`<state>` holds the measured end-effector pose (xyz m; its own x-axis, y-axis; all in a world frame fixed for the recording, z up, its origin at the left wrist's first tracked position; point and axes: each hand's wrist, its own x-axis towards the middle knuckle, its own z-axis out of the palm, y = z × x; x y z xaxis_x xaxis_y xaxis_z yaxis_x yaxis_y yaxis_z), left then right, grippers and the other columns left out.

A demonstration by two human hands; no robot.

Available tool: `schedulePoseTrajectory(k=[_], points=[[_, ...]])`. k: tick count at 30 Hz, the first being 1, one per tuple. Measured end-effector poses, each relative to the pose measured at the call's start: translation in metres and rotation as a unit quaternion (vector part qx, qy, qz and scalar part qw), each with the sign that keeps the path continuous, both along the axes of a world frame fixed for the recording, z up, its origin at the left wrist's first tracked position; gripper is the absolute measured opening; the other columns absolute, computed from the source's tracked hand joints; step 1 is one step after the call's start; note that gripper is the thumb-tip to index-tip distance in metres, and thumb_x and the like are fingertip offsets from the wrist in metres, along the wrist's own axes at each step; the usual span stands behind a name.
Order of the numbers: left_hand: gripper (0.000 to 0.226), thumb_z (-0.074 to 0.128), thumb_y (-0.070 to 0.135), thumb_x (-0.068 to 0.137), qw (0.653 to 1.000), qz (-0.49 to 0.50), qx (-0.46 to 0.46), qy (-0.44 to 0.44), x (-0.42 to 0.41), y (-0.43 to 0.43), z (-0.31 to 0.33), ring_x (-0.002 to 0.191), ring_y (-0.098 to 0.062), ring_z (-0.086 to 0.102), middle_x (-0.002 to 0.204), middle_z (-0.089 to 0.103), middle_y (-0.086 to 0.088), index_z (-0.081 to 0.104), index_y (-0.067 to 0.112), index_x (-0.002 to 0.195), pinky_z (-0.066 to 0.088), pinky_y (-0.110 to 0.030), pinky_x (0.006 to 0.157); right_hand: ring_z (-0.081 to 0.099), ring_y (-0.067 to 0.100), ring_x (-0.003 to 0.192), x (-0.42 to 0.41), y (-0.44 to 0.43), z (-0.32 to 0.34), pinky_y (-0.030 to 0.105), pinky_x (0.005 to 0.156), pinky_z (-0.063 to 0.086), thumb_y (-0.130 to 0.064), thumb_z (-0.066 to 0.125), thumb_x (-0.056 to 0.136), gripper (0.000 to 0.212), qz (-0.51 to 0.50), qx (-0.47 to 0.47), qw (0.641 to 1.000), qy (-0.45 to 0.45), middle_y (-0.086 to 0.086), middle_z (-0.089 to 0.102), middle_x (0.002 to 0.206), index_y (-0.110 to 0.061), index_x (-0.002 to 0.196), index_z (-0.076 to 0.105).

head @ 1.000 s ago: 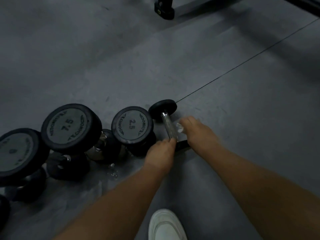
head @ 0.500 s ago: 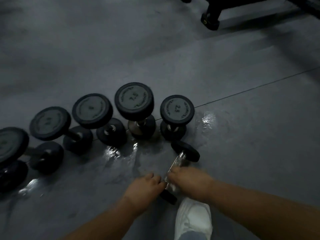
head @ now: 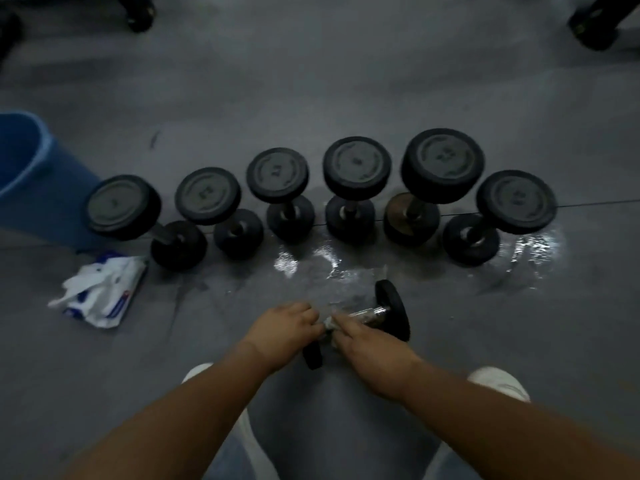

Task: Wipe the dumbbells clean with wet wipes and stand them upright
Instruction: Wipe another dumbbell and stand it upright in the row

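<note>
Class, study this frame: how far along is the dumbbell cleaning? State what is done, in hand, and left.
Done, apparently: six dumbbells stand upright in a row, wet floor in front of them. In hand: the small dumbbell lies on its side; the left hand grips its handle while the right hand holds a wipe on it. Left: finish wiping it and stand it upright.

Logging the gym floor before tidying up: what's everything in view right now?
upright dumbbells: six, black, in a row across the floor.
small dumbbell: one, black with chrome handle, lying before the row.
wet wipe: one, greyish, on that handle.
wipes pack: one, white and blue, left on floor.
bucket: one, blue, far left.
wet patches: several, shiny, near the row.
equipment feet: at least two, black, top edge.
shoes: two, white, bottom.
left hand: grips small dumbbell.
right hand: holds wet wipe.
</note>
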<state>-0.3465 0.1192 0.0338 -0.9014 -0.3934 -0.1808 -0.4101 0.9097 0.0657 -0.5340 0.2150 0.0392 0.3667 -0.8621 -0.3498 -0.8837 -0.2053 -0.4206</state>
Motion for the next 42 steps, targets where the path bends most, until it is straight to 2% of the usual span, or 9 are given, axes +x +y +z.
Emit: schedulePoseTrajectory(k=[4,6,8,11,13,16,21,30,42], points=[[0.012,0.071,0.027,0.076,0.999,0.018,0.008,0.029,0.009,-0.007,-0.003,0.076,-0.018,0.062,0.086,0.059,0.004,0.064,0.028,0.086,0.047,-0.027,0.055,0.025,0.027,0.143,0.034,0.017,-0.024,0.033,0.115,0.026,-0.007,0.038,0.094,0.061,-0.099,0.013,0.995,-0.013,0.005,-0.006,0.161,-0.014,0.152,0.021],[0.021,0.067,0.02,0.082,0.997,0.065,0.048,0.015,0.011,-0.006,-0.003,0.104,-0.023,0.063,0.118,0.06,-0.003,0.063,0.024,0.102,0.053,-0.032,0.07,0.02,0.025,0.146,0.04,0.024,-0.028,0.031,0.116,0.024,-0.004,0.039,0.091,0.063,-0.141,0.004,0.99,-0.028,0.007,-0.005,0.162,-0.011,0.151,0.024],[0.063,0.067,0.022,0.085,0.984,0.121,0.119,-0.053,0.018,-0.001,-0.007,0.145,-0.024,0.029,0.161,0.019,-0.009,0.041,0.023,0.142,0.044,-0.039,0.104,0.026,0.023,0.143,0.041,0.028,-0.032,0.031,0.113,0.03,-0.002,0.041,0.088,0.062,-0.194,0.009,0.979,-0.053,0.006,-0.002,0.162,-0.012,0.149,0.031],[0.131,0.083,0.047,0.068,0.952,0.211,0.201,-0.09,0.02,0.013,-0.005,0.151,-0.021,-0.002,0.162,-0.024,-0.005,-0.011,0.026,0.156,0.018,-0.036,0.119,0.047,0.018,0.126,0.039,0.03,-0.03,0.011,0.102,0.031,-0.003,0.046,0.093,0.043,-0.305,0.007,0.943,-0.135,0.001,0.033,0.149,-0.014,0.135,0.049],[0.138,0.086,0.05,0.064,0.937,0.27,0.214,-0.058,0.015,0.022,-0.011,0.15,-0.026,0.012,0.162,-0.025,0.0,-0.015,0.026,0.155,0.024,-0.039,0.117,0.056,0.014,0.111,0.036,0.03,-0.032,0.0,0.087,0.032,-0.001,0.048,0.091,0.034,-0.364,0.033,0.914,-0.173,-0.008,0.05,0.122,-0.02,0.117,0.06],[0.132,0.087,0.046,0.064,0.929,0.31,0.202,-0.005,0.013,0.028,-0.024,0.141,-0.029,0.033,0.162,-0.018,0.008,-0.005,0.024,0.156,0.037,-0.041,0.111,0.063,0.012,0.092,0.036,0.032,-0.041,0.021,0.08,0.049,-0.004,0.056,0.086,0.027,-0.384,0.034,0.908,-0.166,-0.005,0.066,0.101,-0.028,0.096,0.064],[0.121,0.083,0.044,0.065,0.934,0.298,0.194,0.045,0.018,0.028,-0.042,0.138,-0.027,0.037,0.162,-0.007,0.004,0.006,0.019,0.156,0.039,-0.039,0.109,0.057,0.012,0.077,0.054,-0.001,-0.031,0.028,0.065,0.041,-0.018,0.067,0.079,0.019,-0.387,-0.049,0.912,-0.128,-0.013,0.057,0.073,-0.032,0.079,0.054],[0.12,0.08,0.045,0.061,0.914,0.317,0.253,0.031,0.014,0.0,-0.04,0.141,-0.027,0.035,0.163,0.004,0.004,0.007,0.026,0.154,0.036,-0.041,0.112,0.048,0.02,0.128,0.063,0.002,-0.053,0.047,0.103,0.028,-0.02,0.041,0.076,0.052,-0.219,-0.142,0.964,0.061,-0.011,0.055,0.136,-0.026,0.124,0.06],[0.122,0.084,0.043,0.058,0.907,0.322,0.27,0.005,0.011,-0.008,-0.036,0.134,-0.029,0.045,0.162,0.006,0.009,0.008,0.03,0.153,0.043,-0.042,0.105,0.035,0.025,0.14,0.069,-0.02,-0.05,0.052,0.108,0.016,-0.02,0.053,0.077,0.067,-0.222,-0.077,0.967,0.1,-0.007,0.046,0.146,-0.022,0.144,0.043]])
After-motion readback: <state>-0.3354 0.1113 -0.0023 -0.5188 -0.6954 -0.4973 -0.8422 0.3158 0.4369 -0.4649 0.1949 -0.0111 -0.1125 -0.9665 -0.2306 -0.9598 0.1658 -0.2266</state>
